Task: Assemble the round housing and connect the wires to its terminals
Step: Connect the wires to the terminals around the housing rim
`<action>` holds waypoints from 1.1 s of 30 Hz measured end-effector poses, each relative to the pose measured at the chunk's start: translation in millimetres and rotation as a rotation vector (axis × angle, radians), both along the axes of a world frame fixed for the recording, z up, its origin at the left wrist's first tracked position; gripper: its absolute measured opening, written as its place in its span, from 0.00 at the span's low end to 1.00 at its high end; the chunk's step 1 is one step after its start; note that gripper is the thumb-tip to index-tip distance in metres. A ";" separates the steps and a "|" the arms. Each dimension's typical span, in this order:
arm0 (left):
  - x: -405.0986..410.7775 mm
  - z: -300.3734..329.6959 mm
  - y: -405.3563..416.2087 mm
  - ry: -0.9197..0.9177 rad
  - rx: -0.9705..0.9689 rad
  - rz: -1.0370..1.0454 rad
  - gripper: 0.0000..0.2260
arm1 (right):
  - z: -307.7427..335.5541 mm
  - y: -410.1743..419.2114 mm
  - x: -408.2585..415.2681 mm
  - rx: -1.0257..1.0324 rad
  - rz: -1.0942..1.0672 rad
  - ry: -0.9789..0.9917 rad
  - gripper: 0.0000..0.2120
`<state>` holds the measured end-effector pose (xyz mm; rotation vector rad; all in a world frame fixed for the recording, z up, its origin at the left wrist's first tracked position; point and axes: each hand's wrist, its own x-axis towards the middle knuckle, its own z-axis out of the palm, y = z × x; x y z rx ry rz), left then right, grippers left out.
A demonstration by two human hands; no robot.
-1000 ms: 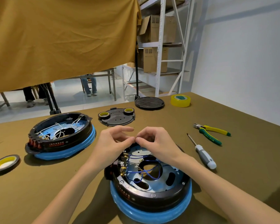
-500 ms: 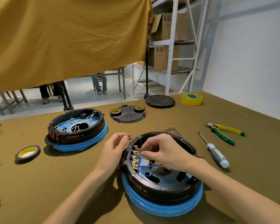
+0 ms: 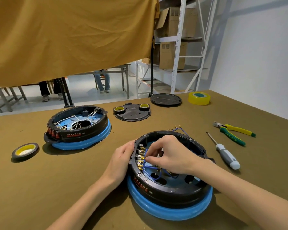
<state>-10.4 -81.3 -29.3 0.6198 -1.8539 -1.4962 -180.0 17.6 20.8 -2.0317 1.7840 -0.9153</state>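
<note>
A round black housing (image 3: 171,193) on a blue ring lies on the table in front of me. Brass terminals (image 3: 140,156) line its inner left wall, with blue wires (image 3: 152,170) looping from them across the floor. My right hand (image 3: 170,155) reaches inside and pinches a blue wire end at the terminals. My left hand (image 3: 121,158) grips the housing's outer left wall beside the switches. A loose bundle of blue wires with brass tips (image 3: 177,127) hangs over the far rim.
A second housing (image 3: 78,128) with white wires stands at the left. Black covers (image 3: 132,112) (image 3: 165,99), tape rolls (image 3: 25,149) (image 3: 199,97), a screwdriver (image 3: 226,154) and pliers (image 3: 234,132) lie around. People's legs show beyond the table's far edge.
My right hand has dropped from the far rim into the housing, down to the terminals. My left hand has slid from the rim to the outer left wall. The view shifted.
</note>
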 end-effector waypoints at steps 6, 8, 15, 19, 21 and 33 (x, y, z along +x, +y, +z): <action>0.9 -2.1 -2.7 -0.040 0.009 -0.002 0.21 | -0.2 -0.2 0.3 0.002 0.016 0.001 0.04; 1.1 -1.9 -2.6 -0.038 0.005 -0.009 0.22 | -0.6 -0.3 0.9 0.000 0.015 0.001 0.04; 0.0 -5.8 -4.1 -0.056 -0.034 0.015 0.23 | 6.3 -2.7 3.6 0.045 0.026 0.028 0.05; -0.8 -7.5 -5.1 -0.025 -0.027 -0.003 0.25 | 9.4 -5.4 6.3 0.077 0.025 0.036 0.06; -1.3 -7.5 -4.6 -0.019 -0.035 -0.011 0.24 | 8.6 -7.2 8.8 0.077 0.023 0.034 0.06; -0.8 -6.3 -3.1 -0.051 -0.055 0.031 0.24 | -3.4 -8.8 8.4 0.030 -0.009 -0.027 0.05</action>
